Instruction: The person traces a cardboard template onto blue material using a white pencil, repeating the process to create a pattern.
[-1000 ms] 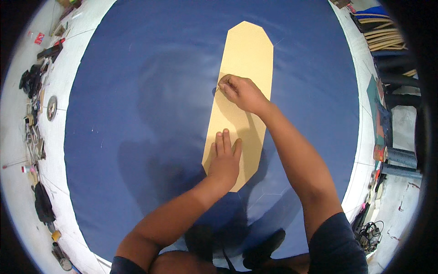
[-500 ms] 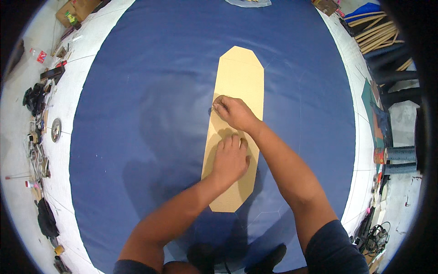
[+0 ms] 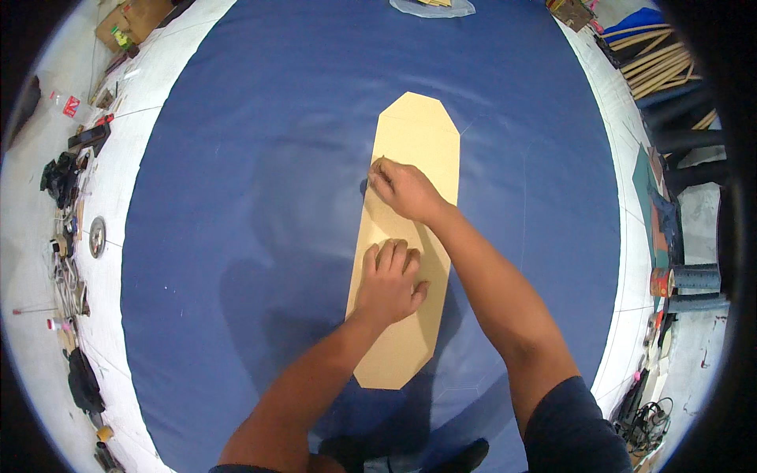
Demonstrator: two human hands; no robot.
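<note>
A long yellow cardboard template [image 3: 430, 150] with cut-off corners lies on a wide sheet of dark blue material [image 3: 213, 173]. My left hand [image 3: 392, 280] rests on the lower half of the template, palm down, its fingers spread and slightly bent. Higher up, my right hand [image 3: 404, 188] is closed in a pinch at the template's left edge. Whatever its fingers hold there is too small and hidden to name; a dark shadow falls beside the fingertips. Thin pale lines are drawn on the blue sheet to the right of the template and below it.
White floor or table covering borders the sheet. Along the left lie a round metal dish [image 3: 97, 236], cables and black bags. On the right are wooden sticks [image 3: 658, 63], dark rolls [image 3: 694, 277] and a tangle of black cable [image 3: 653, 422]. A clear plastic bag [image 3: 434, 8] sits at the far edge.
The view has shifted a little, so the template sits slightly lower in it. My left hand has slid a bit down and left on the template; my right stays pinched at the left edge.
</note>
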